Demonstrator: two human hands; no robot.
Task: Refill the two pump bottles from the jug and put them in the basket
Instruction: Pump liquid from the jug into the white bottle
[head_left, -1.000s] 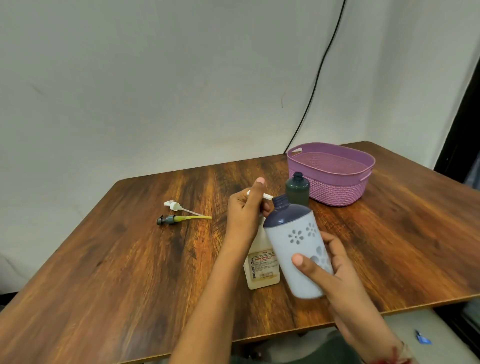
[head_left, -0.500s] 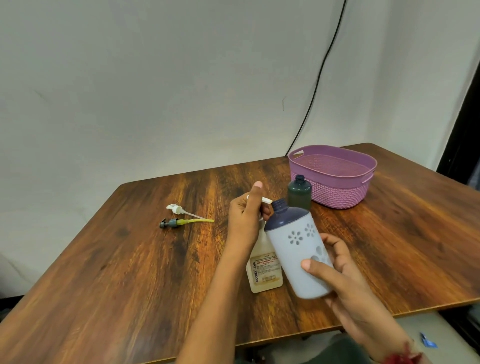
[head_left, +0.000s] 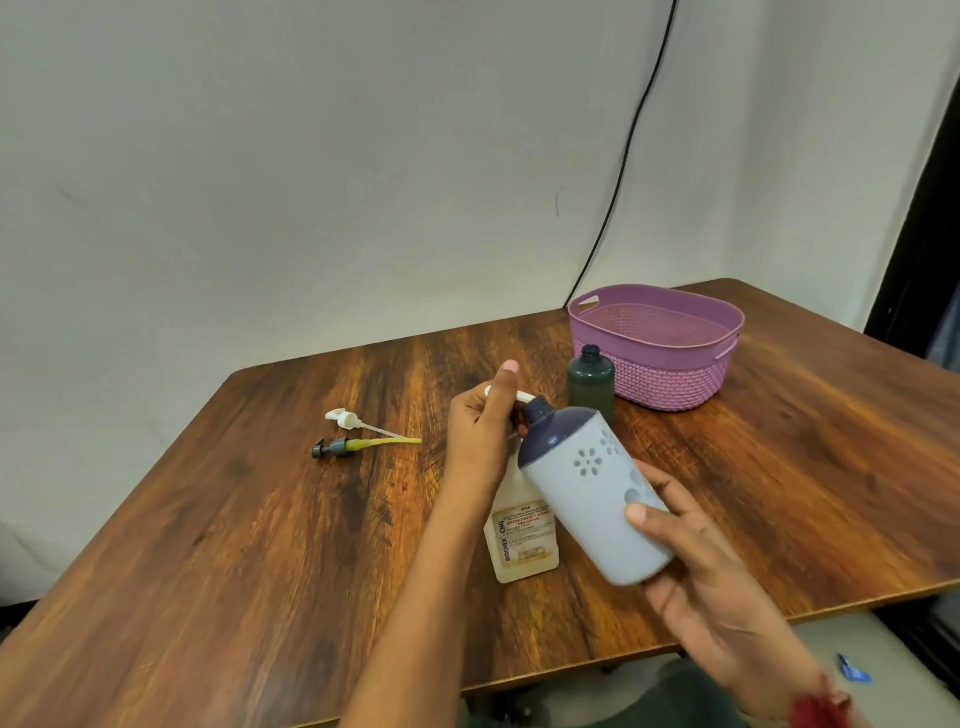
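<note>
My right hand (head_left: 711, 587) grips a pale blue bottle (head_left: 592, 493) with a dark blue top and flower cut-outs, tilted to the left above the table with its open neck up. My left hand (head_left: 480, 431) grips the top of the translucent jug (head_left: 522, 540), which stands on the table just behind the tilted bottle; a white part shows between the fingers. A dark green bottle (head_left: 591, 382) stands uncapped in front of the purple basket (head_left: 654, 348). A white pump head (head_left: 345, 419) and a grey pump head with a yellow tube (head_left: 358, 445) lie at the left.
The wooden table (head_left: 260, 545) ends close to my body at the front. A black cable (head_left: 623, 156) hangs down the white wall behind the basket. A small blue scrap (head_left: 852, 674) lies on the floor at the lower right.
Both hands keep their grips. The pale blue bottle has shifted slightly, staying tilted next to the jug's top; the camera view has drifted a little.
</note>
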